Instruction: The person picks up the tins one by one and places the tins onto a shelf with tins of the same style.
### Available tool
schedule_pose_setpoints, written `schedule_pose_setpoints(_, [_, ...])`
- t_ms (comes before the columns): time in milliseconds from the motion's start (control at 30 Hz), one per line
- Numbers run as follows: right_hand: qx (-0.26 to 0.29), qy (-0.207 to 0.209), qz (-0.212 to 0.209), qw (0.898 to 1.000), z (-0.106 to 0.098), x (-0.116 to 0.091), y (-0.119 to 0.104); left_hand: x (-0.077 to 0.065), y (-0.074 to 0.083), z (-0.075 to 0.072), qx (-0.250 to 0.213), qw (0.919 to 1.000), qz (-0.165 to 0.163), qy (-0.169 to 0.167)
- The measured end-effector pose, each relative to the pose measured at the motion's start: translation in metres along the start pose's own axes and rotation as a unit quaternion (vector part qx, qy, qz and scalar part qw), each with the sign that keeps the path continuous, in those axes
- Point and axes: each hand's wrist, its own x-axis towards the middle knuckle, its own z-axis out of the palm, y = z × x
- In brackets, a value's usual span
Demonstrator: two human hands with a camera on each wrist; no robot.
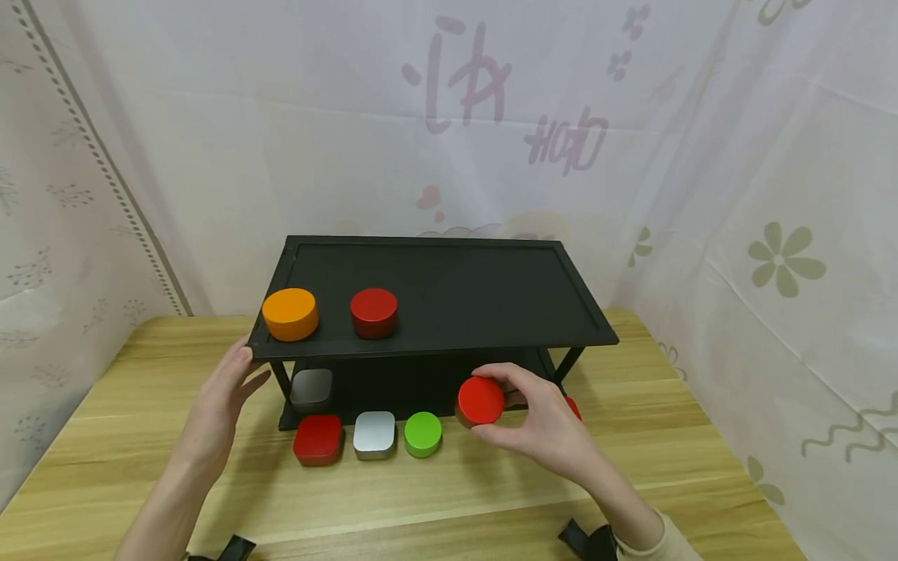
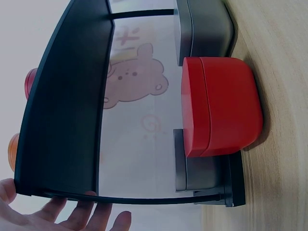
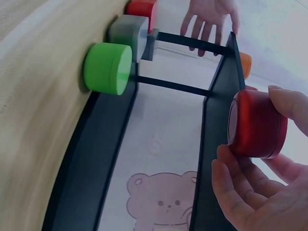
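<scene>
Red round tin (image 1: 480, 401), lid on, contents hidden, pinched by the right hand (image 1: 543, 428); green tin (image 1: 423, 434) at its eight o'clock; left hand (image 1: 216, 401), fingers spread, touches the black shelf (image 1: 463, 296)

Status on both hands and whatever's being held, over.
Right hand pinching round red tin, raised off table. Left hand touching left edge of black shelf. Possible obstacle: nearby green tin, not touching.

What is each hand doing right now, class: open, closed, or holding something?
Left hand: open, touching the left end of the black two-tier shelf.
Right hand: closed, holding a red round tin.
</scene>
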Motion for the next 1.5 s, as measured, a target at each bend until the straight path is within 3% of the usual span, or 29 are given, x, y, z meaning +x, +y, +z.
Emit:
schedule_pose_setpoints(800, [-0.007, 0.022, -0.020, 1.000, -0.029, 0.014, -0.020, 0.000, 0.001, 0.001, 0.002, 1.0000, -0.003, 0.002])
schedule_pose_setpoints(1500, [-0.009, 0.034, -0.032, 0.999, -0.037, 0.035, -0.035, -0.001, 0.001, 0.000, 0.007, 1.0000, 0.002, 0.003])
